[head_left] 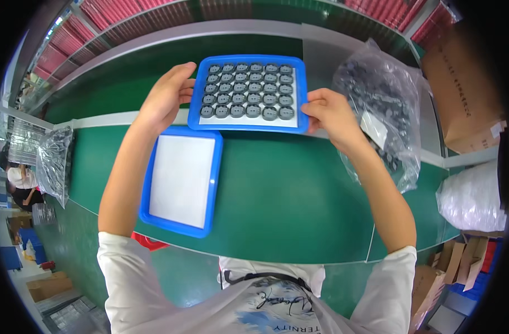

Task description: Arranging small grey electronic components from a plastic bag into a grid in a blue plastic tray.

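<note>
A blue tray (249, 128) with a white lining is held between my two hands at the far side of the green table. Several rows of round dark-grey plastic parts (254, 87) fill most of it. My left hand (166, 99) grips the tray's left rim, its fingers partly hidden by the edge. At the right rim, my right hand (328, 113) pinches the tray with thumb and fingers. A second blue tray (214, 181) lies nearer me to the left, showing only its white lining (182, 181).
A clear plastic bag of dark parts (385, 100) lies on the right, beside a cardboard box (466, 83) and a white wrapped bundle (472, 196). Another plastic bag (54, 161) is at the table's left end. Beyond it a person (23, 181) is seen. Red stacked items (115, 14) line the back.
</note>
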A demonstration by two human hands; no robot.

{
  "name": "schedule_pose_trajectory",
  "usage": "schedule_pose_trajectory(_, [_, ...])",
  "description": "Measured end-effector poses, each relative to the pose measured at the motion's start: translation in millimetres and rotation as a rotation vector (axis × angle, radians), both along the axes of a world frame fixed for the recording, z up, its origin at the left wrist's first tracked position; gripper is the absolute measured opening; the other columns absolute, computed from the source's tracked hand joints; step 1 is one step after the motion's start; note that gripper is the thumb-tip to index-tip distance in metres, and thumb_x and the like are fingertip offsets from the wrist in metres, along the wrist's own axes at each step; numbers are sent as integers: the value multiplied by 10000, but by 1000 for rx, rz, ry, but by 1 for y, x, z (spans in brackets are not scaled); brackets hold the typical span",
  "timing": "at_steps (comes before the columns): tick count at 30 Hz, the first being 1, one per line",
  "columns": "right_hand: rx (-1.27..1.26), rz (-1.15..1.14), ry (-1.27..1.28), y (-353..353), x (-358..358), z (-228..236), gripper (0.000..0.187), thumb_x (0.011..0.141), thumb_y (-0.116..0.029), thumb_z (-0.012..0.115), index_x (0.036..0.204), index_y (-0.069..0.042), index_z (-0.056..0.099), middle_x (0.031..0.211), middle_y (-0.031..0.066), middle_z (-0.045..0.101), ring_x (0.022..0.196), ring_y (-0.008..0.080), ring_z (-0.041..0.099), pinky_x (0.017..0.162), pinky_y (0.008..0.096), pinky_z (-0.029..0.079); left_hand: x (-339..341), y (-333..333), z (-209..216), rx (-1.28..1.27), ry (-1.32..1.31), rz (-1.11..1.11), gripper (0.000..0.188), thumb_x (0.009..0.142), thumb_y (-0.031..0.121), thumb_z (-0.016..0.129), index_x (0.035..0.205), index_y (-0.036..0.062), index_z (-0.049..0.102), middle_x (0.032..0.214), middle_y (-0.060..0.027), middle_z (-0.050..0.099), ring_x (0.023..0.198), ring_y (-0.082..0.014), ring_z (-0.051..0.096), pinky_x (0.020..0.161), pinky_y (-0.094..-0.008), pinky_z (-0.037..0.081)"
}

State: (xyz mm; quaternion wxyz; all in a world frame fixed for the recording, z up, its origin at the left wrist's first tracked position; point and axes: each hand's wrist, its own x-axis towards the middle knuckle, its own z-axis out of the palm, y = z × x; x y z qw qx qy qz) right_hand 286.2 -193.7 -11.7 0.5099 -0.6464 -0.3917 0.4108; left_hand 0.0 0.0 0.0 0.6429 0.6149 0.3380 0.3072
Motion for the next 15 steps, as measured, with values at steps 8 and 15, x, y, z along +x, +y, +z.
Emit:
schedule_pose_trajectory(8, [-114,-80,-52,102,57,-72,274,880,-61,688,1105,72,605,849,128,675,650,198,657,566,321,555,77,76,-59,51,278,84,535,984,403,638,1381,49,574,1151,-74,665,985,-151,570,888,-309,437])
schedule_pose_trajectory(15, [199,-16,-2,7,33,-39,295,949,-104,673,1209,32,639,998,120,718,921,185,689,821,296,546,27,45,-33,572,609,-122,429,884,243,736,1238,8,676,1169,-142,682,1133,-278,629,1020,-392,485])
